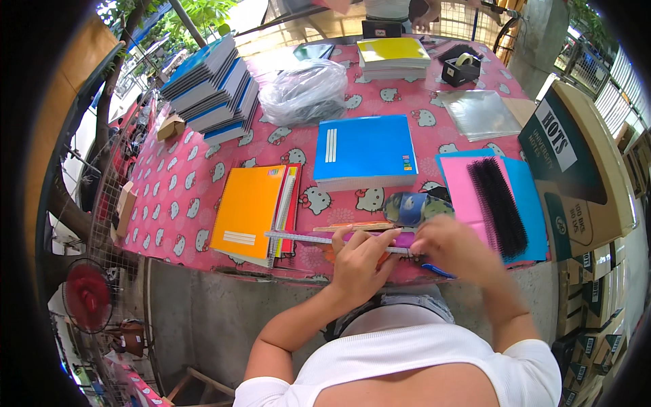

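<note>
At the lower centre of the frame, a long pale ruler (325, 238) lies across the near edge of a table covered in a pink cartoon-cat cloth (183, 190). The left hand (359, 261) presses down on the ruler with fingers stretched along it. The right hand (453, 247) is curled at the ruler's right end over a purple sheet (405, 239); motion blur hides what it pinches, though a blue pen-like tip (437, 271) pokes out below it.

Just left lies an orange notebook (247, 210). Above sit a blue notebook stack (364, 150) and a patterned pouch (413, 207). To the right, a black comb binding (498, 205) rests on a pink cover (464, 186).

The ruler sits very near the table edge, so uneven pressure could likely let it pivot, skewing the line or sending things off the edge.
</note>
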